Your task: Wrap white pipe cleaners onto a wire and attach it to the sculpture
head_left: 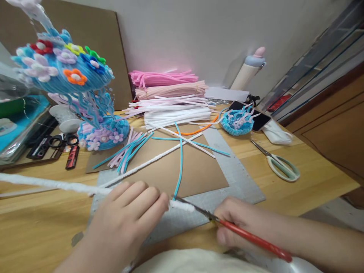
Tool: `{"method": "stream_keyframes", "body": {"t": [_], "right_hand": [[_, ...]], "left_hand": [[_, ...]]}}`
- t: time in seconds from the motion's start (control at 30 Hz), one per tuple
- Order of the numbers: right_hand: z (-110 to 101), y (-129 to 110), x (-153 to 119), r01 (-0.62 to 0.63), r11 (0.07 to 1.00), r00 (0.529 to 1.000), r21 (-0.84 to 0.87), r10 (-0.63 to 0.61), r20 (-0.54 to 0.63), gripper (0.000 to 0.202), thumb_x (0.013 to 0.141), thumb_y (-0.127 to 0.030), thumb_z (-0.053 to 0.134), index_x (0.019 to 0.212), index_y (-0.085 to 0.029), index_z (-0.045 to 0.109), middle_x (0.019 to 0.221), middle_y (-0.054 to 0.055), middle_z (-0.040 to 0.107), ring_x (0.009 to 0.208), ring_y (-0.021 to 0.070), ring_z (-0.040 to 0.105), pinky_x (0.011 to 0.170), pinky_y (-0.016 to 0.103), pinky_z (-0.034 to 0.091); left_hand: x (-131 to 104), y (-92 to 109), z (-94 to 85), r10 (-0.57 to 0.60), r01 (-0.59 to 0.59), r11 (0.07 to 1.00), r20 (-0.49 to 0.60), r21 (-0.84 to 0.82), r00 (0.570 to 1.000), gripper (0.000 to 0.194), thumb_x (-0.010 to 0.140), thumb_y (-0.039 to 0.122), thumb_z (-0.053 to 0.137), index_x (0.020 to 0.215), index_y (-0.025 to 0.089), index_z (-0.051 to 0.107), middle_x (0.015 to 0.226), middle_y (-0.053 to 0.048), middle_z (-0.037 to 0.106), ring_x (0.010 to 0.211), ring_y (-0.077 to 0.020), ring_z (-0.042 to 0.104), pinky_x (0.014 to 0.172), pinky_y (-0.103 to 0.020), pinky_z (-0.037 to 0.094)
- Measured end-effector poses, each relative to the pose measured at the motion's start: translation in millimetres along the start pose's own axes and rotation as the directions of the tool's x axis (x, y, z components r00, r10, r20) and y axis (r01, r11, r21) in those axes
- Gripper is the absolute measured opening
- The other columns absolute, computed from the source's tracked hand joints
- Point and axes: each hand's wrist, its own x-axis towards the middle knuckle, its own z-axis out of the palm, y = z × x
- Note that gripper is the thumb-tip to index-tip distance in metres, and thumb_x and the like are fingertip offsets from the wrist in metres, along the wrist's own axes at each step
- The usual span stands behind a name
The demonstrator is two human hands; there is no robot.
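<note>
My left hand [127, 216] is closed around a thick white fuzzy stem [71, 185], which runs out to the left; its short end pokes out past my fingers. My right hand [239, 220] grips red-handled needle-nose pliers [253, 240], their dark jaws lying along that short end. Whether the jaws pinch it, I cannot tell. Just beyond, a blue pipe cleaner [180, 163] crosses other blue and white ones on a brown cardboard sheet [204, 174]. Another long white stem [153, 155] lies slantwise there.
Blue flowered pipe-cleaner craft [82, 76] stands at left, near cut lilac and blue pieces [127, 151]. Behind are pink bundles [165, 78] and white bundles [179, 115]. At right lie a small blue craft [237, 121], a phone [260, 120] and scissors [280, 165]; a bottle [247, 72] stands behind.
</note>
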Motion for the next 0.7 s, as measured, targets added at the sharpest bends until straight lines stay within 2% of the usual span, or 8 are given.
{"method": "stream_keyframes", "body": {"t": [0.13, 0.2, 0.3, 0.43, 0.53, 0.6, 0.67, 0.7], "right_hand": [[6, 7, 9, 0.069, 0.993, 0.996, 0.094, -0.063, -0.069, 0.056, 0.078, -0.064, 0.052, 0.054, -0.020, 0.025, 0.050, -0.008, 0.019, 0.045, 0.0062, 0.017, 0.040, 0.021, 0.011], [7, 6, 13, 0.081, 0.981, 0.992, 0.174, -0.064, -0.104, 0.055, 0.077, -0.068, 0.048, 0.056, -0.021, 0.030, 0.044, -0.008, 0.026, 0.040, 0.0065, 0.024, 0.038, 0.021, 0.015], [2, 2, 17, 0.078, 0.974, 0.951, 0.214, -0.008, -0.309, 0.049, 0.079, -0.067, 0.045, 0.063, -0.021, 0.041, 0.043, -0.006, 0.039, 0.039, 0.0101, 0.038, 0.040, 0.022, 0.027], [-23, -2, 19, -0.073, 0.967, 0.763, -0.246, -0.104, -0.638, 0.030, 0.079, -0.047, 0.058, 0.069, -0.019, 0.052, 0.064, -0.001, 0.054, 0.060, 0.0142, 0.050, 0.054, 0.024, 0.036], [-39, -2, 20, -0.111, 0.867, 0.707, -0.485, -0.274, -0.652, 0.013, 0.079, -0.031, 0.060, 0.082, -0.019, 0.062, 0.087, 0.006, 0.060, 0.079, 0.0189, 0.055, 0.069, 0.030, 0.041], [-38, -7, 20, -0.012, 0.876, 0.670, -0.483, -0.351, -0.654, 0.014, 0.083, -0.027, 0.056, 0.089, -0.018, 0.065, 0.095, 0.008, 0.060, 0.088, 0.0202, 0.055, 0.080, 0.034, 0.042], [-28, -17, 18, 0.185, 0.927, 0.700, -0.326, -0.357, -0.619, 0.022, 0.089, -0.032, 0.048, 0.087, -0.017, 0.064, 0.090, 0.008, 0.060, 0.085, 0.0183, 0.056, 0.079, 0.033, 0.043], [-20, -23, 17, 0.291, 0.942, 0.768, -0.170, -0.336, -0.546, 0.028, 0.092, -0.036, 0.044, 0.084, -0.016, 0.063, 0.082, 0.006, 0.060, 0.077, 0.0161, 0.056, 0.072, 0.030, 0.045]], "left_hand": [[-1, -1, -0.3, 0.006, -0.006, 1.000, -0.020, 0.015, 1.000, 0.018, 0.091, 0.012, 0.043, 0.092, 0.014, 0.061, 0.076, -0.004, 0.062, 0.072, -0.0186, 0.048, 0.064, -0.033, 0.030], [-2, -2, -1.0, 0.003, -0.003, 1.000, -0.050, 0.016, 0.999, 0.019, 0.091, 0.012, 0.042, 0.094, 0.013, 0.061, 0.078, -0.005, 0.064, 0.073, -0.0187, 0.049, 0.065, -0.033, 0.032], [-5, -1, -2.1, 0.013, -0.009, 1.000, -0.118, 0.029, 0.993, 0.020, 0.091, 0.012, 0.044, 0.099, 0.012, 0.062, 0.084, -0.006, 0.066, 0.077, -0.0190, 0.051, 0.068, -0.033, 0.035], [-11, 3, -5.1, 0.000, 0.005, 1.000, -0.206, 0.025, 0.979, 0.024, 0.087, 0.007, 0.050, 0.107, 0.013, 0.061, 0.086, -0.007, 0.068, 0.086, -0.0208, 0.054, 0.075, -0.036, 0.038], [-14, 8, -9.4, -0.034, 0.040, 0.999, -0.222, 0.025, 0.975, 0.026, 0.087, 0.006, 0.048, 0.107, 0.015, 0.062, 0.084, -0.007, 0.069, 0.089, -0.0213, 0.054, 0.079, -0.038, 0.038], [-14, 10, -11.8, -0.027, 0.036, 0.999, -0.229, 0.037, 0.973, 0.024, 0.089, 0.009, 0.048, 0.106, 0.016, 0.062, 0.082, -0.006, 0.070, 0.087, -0.0209, 0.053, 0.078, -0.038, 0.038], [-15, 12, -12.8, -0.016, 0.029, 0.998, -0.234, 0.054, 0.972, 0.023, 0.090, 0.012, 0.047, 0.105, 0.017, 0.063, 0.080, -0.005, 0.070, 0.086, -0.0204, 0.053, 0.078, -0.038, 0.038], [-15, 13, -12.5, -0.012, 0.027, 0.998, -0.233, 0.064, 0.972, 0.023, 0.090, 0.012, 0.046, 0.105, 0.018, 0.063, 0.081, -0.004, 0.069, 0.086, -0.0202, 0.053, 0.079, -0.038, 0.038]]}}
